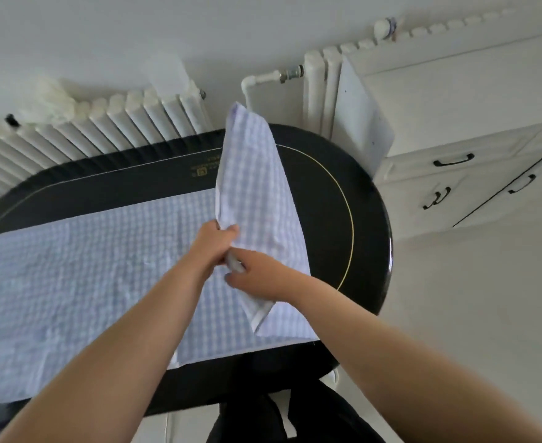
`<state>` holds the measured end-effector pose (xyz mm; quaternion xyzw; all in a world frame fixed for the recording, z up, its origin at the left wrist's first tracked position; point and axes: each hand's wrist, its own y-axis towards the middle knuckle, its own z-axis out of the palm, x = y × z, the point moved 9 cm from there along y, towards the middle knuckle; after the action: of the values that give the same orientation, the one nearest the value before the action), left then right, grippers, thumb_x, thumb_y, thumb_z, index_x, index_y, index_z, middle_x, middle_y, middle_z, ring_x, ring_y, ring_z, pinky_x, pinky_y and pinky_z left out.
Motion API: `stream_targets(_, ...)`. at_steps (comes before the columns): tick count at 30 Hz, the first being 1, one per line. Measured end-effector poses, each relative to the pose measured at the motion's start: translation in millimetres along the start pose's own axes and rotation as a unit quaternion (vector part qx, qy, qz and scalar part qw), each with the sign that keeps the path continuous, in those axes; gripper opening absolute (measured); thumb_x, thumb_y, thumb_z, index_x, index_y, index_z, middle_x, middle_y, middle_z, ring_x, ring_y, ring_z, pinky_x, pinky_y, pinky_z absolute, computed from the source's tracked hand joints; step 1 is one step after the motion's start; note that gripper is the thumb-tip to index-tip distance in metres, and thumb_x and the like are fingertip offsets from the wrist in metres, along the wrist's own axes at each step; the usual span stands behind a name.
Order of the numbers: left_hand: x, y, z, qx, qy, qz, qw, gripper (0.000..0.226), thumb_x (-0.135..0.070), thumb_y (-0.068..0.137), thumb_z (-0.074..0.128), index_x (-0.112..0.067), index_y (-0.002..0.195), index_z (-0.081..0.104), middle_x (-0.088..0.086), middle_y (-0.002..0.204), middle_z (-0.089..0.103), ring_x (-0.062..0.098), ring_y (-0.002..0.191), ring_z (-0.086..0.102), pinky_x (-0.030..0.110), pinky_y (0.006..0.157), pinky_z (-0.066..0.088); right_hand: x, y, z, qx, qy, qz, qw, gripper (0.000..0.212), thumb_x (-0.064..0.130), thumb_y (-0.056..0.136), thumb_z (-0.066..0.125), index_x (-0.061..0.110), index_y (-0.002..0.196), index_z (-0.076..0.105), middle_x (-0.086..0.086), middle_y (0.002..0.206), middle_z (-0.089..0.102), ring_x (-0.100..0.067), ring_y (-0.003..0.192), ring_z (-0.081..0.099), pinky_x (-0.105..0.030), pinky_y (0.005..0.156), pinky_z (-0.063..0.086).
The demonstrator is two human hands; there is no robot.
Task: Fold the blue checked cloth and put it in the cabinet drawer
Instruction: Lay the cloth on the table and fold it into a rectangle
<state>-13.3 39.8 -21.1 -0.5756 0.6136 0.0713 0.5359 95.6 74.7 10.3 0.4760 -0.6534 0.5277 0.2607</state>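
Your blue checked cloth [71, 276] lies spread over most of the black oval surface [327, 174], covering it from the left edge to past the middle. Its right end is lifted off the surface and stands up as a folded flap whose top corner points toward the far wall, while a lower corner hangs down just right of your wrists.

Your left hand [213, 243] has its grip closed on the near edge of that raised flap, fingers and thumb curled round the fabric. Your right hand [257, 273] sits just beside it, touching it, fingers curled round a bunched bit of the same cloth edge. Both forearms reach in from the near side over the flat part of the cloth.

To the right of the surface, well apart from the cloth, stands the white cabinet [455, 107], with dark handles on its drawer fronts; the upper drawer [448, 161] looks closed. The raised flap and the rounded right end of the surface lie between your hands and the cabinet.

The surface carries a thin gold line near its rim and small gold print at the far side. Behind it, white radiators [110, 123] run along the pale far wall, with a white pipe [263, 79] between them. The floor on the right is pale.
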Motion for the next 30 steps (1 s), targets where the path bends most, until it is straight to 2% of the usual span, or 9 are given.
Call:
stream_targets(4, 52, 9, -94, -0.120, 0.115, 0.051, 0.985, 0.022, -0.022, 0.096, 0.047, -0.009, 0.110, 0.056, 0.014, 0.101, 0.063, 0.033, 0.090, 0.060, 0.035, 0.074, 0.046, -10, 22, 36, 0.010, 0.095, 0.047, 0.994, 0.061, 0.043, 0.093, 0.051, 0.030, 0.146, 0.025, 0.002, 0.091, 0.065, -0.012, 0.067, 0.058, -0.026, 0.066, 0.053)
stream_targets(7, 97, 4, -163, -0.205, 0.178, 0.054, 0.961, 0.023, -0.022, 0.099, 0.040, -0.003, 0.105, 0.050, 0.018, 0.096, 0.060, 0.033, 0.083, 0.053, 0.035, 0.068, 0.036, -26, 41, 35, -0.064, 0.110, 0.097, 0.987, 0.057, 0.040, 0.095, 0.048, 0.026, 0.146, 0.026, 0.001, 0.098, 0.068, -0.012, 0.071, 0.060, -0.028, 0.071, 0.053)
stream_targets(11, 151, 4, -232, -0.236, 0.173, 0.022, 0.956, 0.041, -0.027, 0.102, 0.033, -0.007, 0.138, 0.039, 0.022, 0.127, 0.057, 0.042, 0.106, 0.056, 0.041, 0.076, 0.041, -46, 66, 40, -0.162, 0.098, 0.158, 0.969, 0.052, 0.034, 0.096, 0.046, 0.023, 0.144, 0.031, 0.002, 0.110, 0.063, -0.011, 0.076, 0.060, -0.032, 0.073, 0.053)
stream_targets(15, 211, 14, -293, -0.257, 0.142, -0.065, 0.954, 0.046, -0.032, 0.101, 0.037, -0.010, 0.142, 0.039, 0.013, 0.138, 0.052, 0.037, 0.123, 0.050, 0.043, 0.090, 0.042, -77, 81, 41, -0.278, -0.003, 0.253, 0.927, 0.052, 0.040, 0.094, 0.046, 0.025, 0.142, 0.036, -0.006, 0.146, 0.034, -0.025, 0.120, 0.047, -0.040, 0.093, 0.048)
stream_targets(17, 238, 26, -312, -0.248, 0.136, -0.084, 0.955, 0.034, -0.029, 0.099, 0.043, -0.002, 0.113, 0.058, 0.018, 0.110, 0.065, 0.039, 0.101, 0.060, 0.042, 0.078, 0.046, -98, 85, 56, -0.282, 0.007, 0.318, 0.905, 0.058, 0.043, 0.094, 0.045, 0.024, 0.147, 0.028, -0.010, 0.149, 0.026, -0.032, 0.130, 0.036, -0.045, 0.101, 0.041)
stream_targets(20, 266, 46, -321, -0.207, 0.157, -0.122, 0.958, 0.025, -0.024, 0.096, 0.048, -0.003, 0.086, 0.057, 0.015, 0.077, 0.059, 0.032, 0.069, 0.055, 0.038, 0.066, 0.044, -119, 90, 85, -0.260, 0.052, 0.390, 0.882, 0.064, 0.044, 0.092, 0.048, 0.016, 0.145, 0.026, -0.013, 0.141, 0.036, -0.032, 0.119, 0.048, -0.042, 0.088, 0.048)
stream_targets(23, 284, 62, -310, -0.151, 0.150, -0.159, 0.964, 0.038, -0.030, 0.092, 0.056, -0.001, 0.117, 0.058, 0.020, 0.110, 0.062, 0.039, 0.100, 0.059, 0.039, 0.083, 0.046, -124, 90, 92, -0.293, 0.088, 0.402, 0.863, 0.046, 0.032, 0.090, 0.057, 0.009, 0.127, 0.044, -0.008, 0.102, 0.056, -0.023, 0.082, 0.058, -0.031, 0.057, 0.043)
stream_targets(26, 297, 76, -300, -0.134, 0.137, -0.172, 0.966, 0.050, -0.036, 0.086, 0.063, -0.002, 0.121, 0.057, 0.019, 0.116, 0.064, 0.039, 0.105, 0.060, 0.040, 0.087, 0.050, -123, 88, 85, -0.339, 0.120, 0.362, 0.860, 0.024, 0.026, 0.090, 0.056, 0.005, 0.102, 0.059, -0.004, 0.072, 0.054, -0.019, 0.059, 0.052, -0.028, 0.050, 0.039)
stream_targets(30, 271, 76, -262, -0.096, 0.078, -0.118, 0.985, 0.015, -0.014, 0.089, 0.063, -0.007, 0.077, 0.057, 0.014, 0.075, 0.060, 0.028, 0.073, 0.058, 0.035, 0.068, 0.044, -118, 58, 31, -0.428, 0.089, 0.355, 0.826, 0.019, 0.029, 0.092, 0.052, 0.014, 0.101, 0.058, -0.003, 0.080, 0.058, -0.020, 0.066, 0.057, -0.030, 0.053, 0.042)
